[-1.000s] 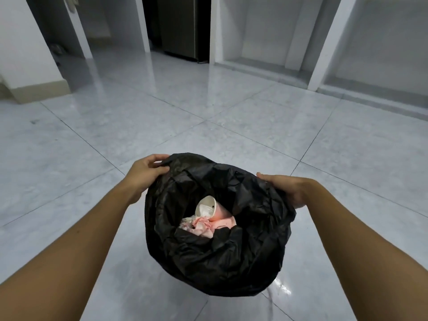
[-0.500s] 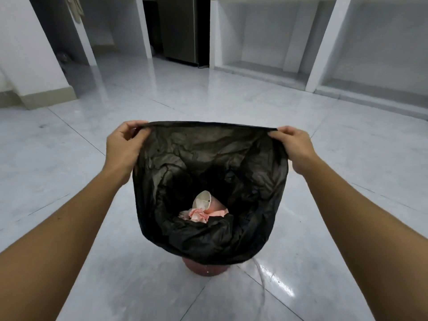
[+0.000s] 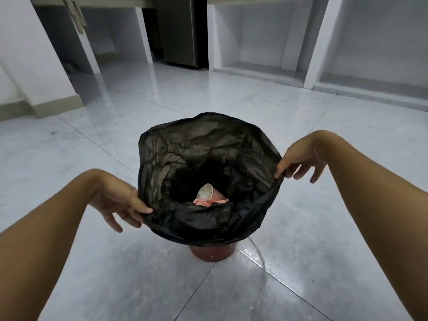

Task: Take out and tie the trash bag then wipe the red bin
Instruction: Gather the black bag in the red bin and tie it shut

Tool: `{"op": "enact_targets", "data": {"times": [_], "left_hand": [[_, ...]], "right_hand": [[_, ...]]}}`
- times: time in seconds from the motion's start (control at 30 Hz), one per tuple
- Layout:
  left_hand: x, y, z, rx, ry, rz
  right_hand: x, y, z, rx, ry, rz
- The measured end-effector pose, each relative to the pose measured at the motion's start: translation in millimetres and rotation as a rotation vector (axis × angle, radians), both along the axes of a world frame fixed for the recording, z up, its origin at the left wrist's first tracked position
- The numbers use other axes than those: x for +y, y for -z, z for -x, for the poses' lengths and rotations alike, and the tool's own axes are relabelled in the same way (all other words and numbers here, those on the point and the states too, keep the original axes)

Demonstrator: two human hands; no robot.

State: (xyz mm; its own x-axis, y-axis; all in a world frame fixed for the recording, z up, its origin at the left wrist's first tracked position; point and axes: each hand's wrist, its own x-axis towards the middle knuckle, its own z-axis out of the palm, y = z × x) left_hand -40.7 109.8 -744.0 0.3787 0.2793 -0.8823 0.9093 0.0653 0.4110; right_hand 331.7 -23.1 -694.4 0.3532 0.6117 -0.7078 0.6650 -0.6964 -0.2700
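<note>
A black trash bag (image 3: 231, 154) stands wide open in the middle of the floor, its mouth pulled up and outward. Inside at the bottom lie a paper cup (image 3: 206, 192) and pink crumpled waste. Under the bag only the base of the red bin (image 3: 212, 252) shows. My left hand (image 3: 120, 205) pinches the bag's near-left rim between thumb and fingers. My right hand (image 3: 301, 162) pinches the right rim, its other fingers spread.
The grey tiled floor (image 3: 92, 262) is glossy, with a wet-looking streak (image 3: 257, 253) just right of the bin. White pillars and low alcoves (image 3: 261, 42) line the back wall, and a dark metal cabinet (image 3: 178, 31) stands between them. A step (image 3: 53, 107) juts out at left.
Both hands shifted along the bag's rim from the far edge to its sides and came lower. The bag's mouth went from a taut straight line to a wide round opening.
</note>
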Motion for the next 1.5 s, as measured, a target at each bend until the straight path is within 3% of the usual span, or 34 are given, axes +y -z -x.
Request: {"op": "enact_targets", "data": {"times": [0.13, 0.27, 0.33, 0.4, 0.47, 0.53, 0.6, 0.7, 0.8, 0.87, 1.03, 1.13, 1.23, 1.3, 1.37, 1.43, 1.5], "left_hand": [[0, -33, 14, -0.299, -0.200, 0.042], [7, -42, 13, -0.777, -0.640, -0.073], [17, -33, 8, -0.879, -0.910, -0.207], [20, -21, 2, -0.807, -0.984, -0.396], [15, -6, -1, -0.606, -0.899, -0.586], [8, 5, -5, -0.403, -0.796, -0.616], [4, 9, -16, -0.318, -0.730, -0.551], [5, 12, -37, -0.317, -0.819, -0.524], [5, 23, -53, -0.316, -0.977, -0.390], [1, 29, -65, -0.392, -1.088, -0.409], [-1, 25, -102, -0.667, -1.128, -0.642], [-7, 30, -118, -0.565, -1.104, -0.817], [-17, 27, -134, -0.421, -1.019, -1.020], [-20, 23, -143, -0.581, -0.996, -0.906], [-22, 21, -152, -0.879, -0.989, -0.494], [-24, 19, -153, -1.054, -0.984, -0.149], [-24, 22, -151, -1.129, -0.833, -0.159]], "right_hand": [[-1, -30, -8, 0.196, 0.146, -0.225], [6, -24, -23, 0.373, 0.513, -0.553], [10, -10, -25, 0.481, 0.641, -0.649], [10, 0, -22, 0.568, 0.638, -0.682], [11, 5, -20, 0.542, 0.516, -0.692], [13, 7, -14, 0.394, 0.352, -0.632], [17, 10, -2, 0.259, 0.263, -0.557], [26, 17, 16, 0.219, 0.243, -0.561], [36, 23, 34, 0.266, 0.279, -0.702], [46, 28, 41, 0.309, 0.334, -0.804], [68, 41, 49, 0.118, 0.354, -0.913], [74, 43, 58, 0.015, 0.380, -0.923], [83, 44, 68, 0.117, 0.373, -0.887], [87, 43, 76, 0.276, 0.347, -0.810], [90, 40, 81, 0.372, 0.338, -0.766], [93, 37, 81, 0.422, 0.330, -0.730], [95, 38, 76, 0.488, 0.326, -0.671]]}}
